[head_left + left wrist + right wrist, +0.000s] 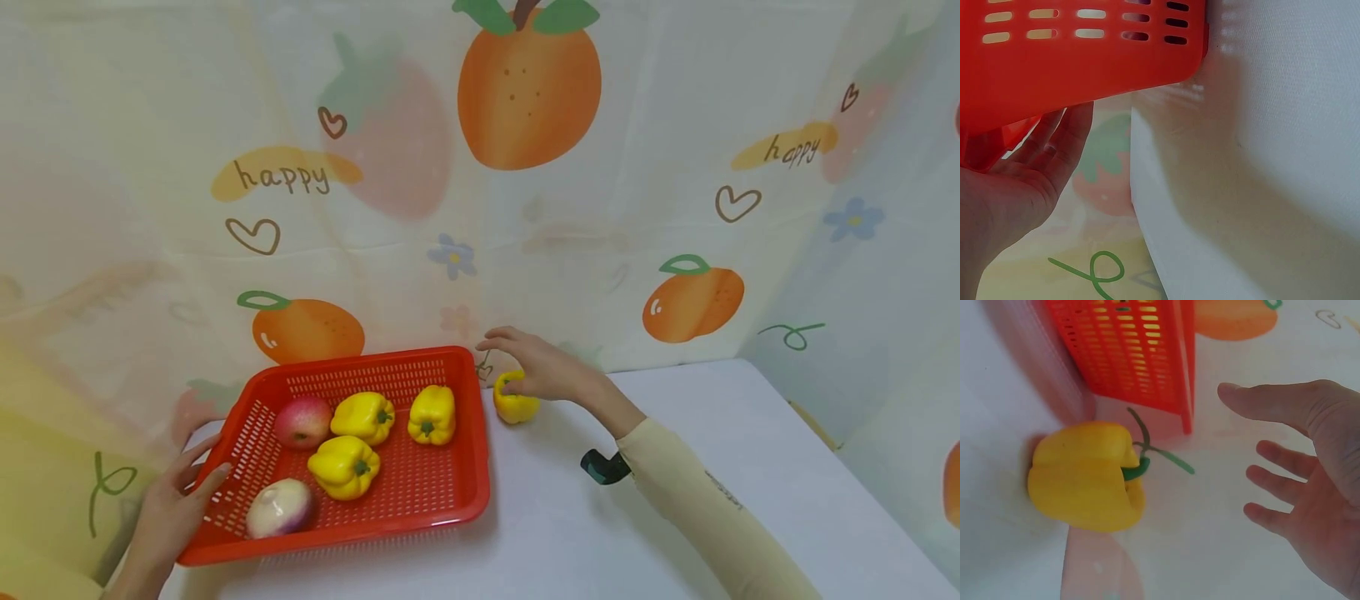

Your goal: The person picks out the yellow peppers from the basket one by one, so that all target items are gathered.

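Observation:
My left hand (168, 504) grips the left rim of a red plastic basket (480, 433), thumb on the rim and fingers on its outer side. Inside the basket lie a red apple (303, 422), three yellow bell peppers (345, 468) and a round white-and-purple vegetable (279, 507). Another yellow bell pepper (1085, 477) sits on the table just outside the basket's right side, its green stem showing in the right wrist view. Above this pepper hovers my right hand (551, 367), fingers spread and holding nothing; the right wrist view shows a gap between them.
A white-covered table (712, 467) bears everything. Behind it hangs a pale cloth (540, 250) printed with fruit, hearts and flowers, close to the basket's back rim. A dark wrist-camera piece (603, 467) sits below the right wrist.

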### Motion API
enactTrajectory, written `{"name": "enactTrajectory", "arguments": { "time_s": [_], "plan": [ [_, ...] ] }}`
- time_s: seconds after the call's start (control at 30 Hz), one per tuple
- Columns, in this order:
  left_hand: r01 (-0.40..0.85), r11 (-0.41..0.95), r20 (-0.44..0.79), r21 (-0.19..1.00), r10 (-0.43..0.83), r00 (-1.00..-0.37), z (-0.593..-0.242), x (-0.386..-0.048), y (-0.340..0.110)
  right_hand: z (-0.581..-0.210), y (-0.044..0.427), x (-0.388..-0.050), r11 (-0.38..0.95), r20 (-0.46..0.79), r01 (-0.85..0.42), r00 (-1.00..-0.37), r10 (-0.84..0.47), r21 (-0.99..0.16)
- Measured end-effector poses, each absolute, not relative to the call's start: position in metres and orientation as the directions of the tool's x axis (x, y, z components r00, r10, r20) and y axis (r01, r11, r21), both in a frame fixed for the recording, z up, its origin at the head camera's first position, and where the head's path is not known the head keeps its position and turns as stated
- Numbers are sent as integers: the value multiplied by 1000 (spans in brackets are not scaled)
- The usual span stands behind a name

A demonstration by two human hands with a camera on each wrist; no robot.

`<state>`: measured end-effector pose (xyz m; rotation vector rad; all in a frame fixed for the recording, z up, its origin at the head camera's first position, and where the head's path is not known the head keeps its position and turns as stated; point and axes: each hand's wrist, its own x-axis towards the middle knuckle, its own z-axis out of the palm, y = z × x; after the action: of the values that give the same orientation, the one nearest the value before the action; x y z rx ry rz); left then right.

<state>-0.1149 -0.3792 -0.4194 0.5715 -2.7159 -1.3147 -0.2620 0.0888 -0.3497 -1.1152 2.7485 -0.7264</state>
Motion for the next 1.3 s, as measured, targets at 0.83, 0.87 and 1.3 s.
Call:
{"name": "enactTrajectory", "arguments": {
  "time_s": [0.83, 0.87, 1.3],
  "plan": [
    [-317, 549, -110, 773, -376, -920, -420, -117, -377, -382, -15, -241, 552, -52, -830, -550, -834, -80],
    [-314, 549, -107, 775, -376, -920, -419, -117, -377, -383, -18, -240, 561, -74, -825, -557, -827, -61],
    [-310, 545, -101, 779, -378, -920, -419, -114, -378, -400, -43, -240, 597, -198, -795, -606, -771, 108]
  ]
}}
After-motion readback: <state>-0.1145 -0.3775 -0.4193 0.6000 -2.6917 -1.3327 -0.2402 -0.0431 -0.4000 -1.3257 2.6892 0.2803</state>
